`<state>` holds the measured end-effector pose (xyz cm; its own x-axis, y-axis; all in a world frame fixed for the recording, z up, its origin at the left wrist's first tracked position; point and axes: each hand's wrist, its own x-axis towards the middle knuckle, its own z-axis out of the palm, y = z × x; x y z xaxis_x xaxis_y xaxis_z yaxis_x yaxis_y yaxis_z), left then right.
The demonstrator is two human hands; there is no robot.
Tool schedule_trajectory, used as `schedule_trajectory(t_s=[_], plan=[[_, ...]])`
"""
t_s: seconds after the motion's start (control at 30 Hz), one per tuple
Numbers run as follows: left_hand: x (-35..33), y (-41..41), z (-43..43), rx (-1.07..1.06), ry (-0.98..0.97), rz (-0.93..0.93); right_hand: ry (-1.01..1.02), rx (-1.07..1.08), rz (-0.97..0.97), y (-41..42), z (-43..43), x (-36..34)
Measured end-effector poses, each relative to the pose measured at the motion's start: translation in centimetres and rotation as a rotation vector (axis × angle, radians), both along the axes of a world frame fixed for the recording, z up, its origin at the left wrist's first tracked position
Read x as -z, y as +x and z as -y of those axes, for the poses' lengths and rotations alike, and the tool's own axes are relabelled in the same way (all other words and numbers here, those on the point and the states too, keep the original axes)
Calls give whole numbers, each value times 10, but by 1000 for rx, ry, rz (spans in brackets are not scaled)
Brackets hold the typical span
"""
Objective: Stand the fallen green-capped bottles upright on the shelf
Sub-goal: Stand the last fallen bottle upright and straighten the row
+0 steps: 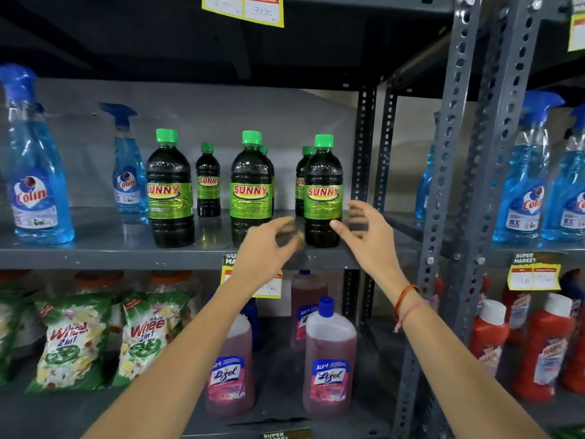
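Several dark green-capped Sunny bottles stand upright on the grey middle shelf [104, 255]. Three large ones line the front: left bottle [170, 188], middle bottle [251, 185] and right bottle [323, 191]. Smaller ones stand behind, one [208, 180] in plain view and others partly hidden. My left hand [269, 245] hovers just before the shelf edge between the middle and right bottles, fingers apart and blurred. My right hand [367, 236] is open beside the right bottle's base, thumb close to it, holding nothing.
Blue Colin spray bottles [34, 172] stand at the shelf's left and on the neighbouring rack at the right [525, 182]. Perforated steel uprights [449, 172] separate the racks. Below are Lizol bottles [329, 356], Wheel detergent packs [72, 343] and red bottles [544, 353].
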<state>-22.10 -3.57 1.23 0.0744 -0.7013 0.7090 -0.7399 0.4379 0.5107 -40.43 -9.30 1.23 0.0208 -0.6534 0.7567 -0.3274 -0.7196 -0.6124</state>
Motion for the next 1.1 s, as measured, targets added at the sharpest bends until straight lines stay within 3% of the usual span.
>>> schedule_trajectory(t_s=[0.1,0.2,0.3,0.43,0.53,0.73,1.0,1.1], plan=[[4,26,-21,-63,-293,-162,-193,27,57,26,-26,5],[0,58,-28,-182,-412,-244,-209,-51,-37,61,-37,4],[-10,89,-19,-169,-246,-226,-46,-122,-150,92,-34,-1],[-18,112,-6,-20,149,-17,131,-187,-201,112,-20,-8],[-18,118,3,48,292,79,179,-180,-233,118,-16,-13],[-16,116,3,226,279,26,233,-206,-293,120,-16,-15],[-15,112,1,210,222,-24,312,-257,-324,120,-17,-19],[-12,113,-2,139,169,43,278,-227,-318,120,-22,-19]])
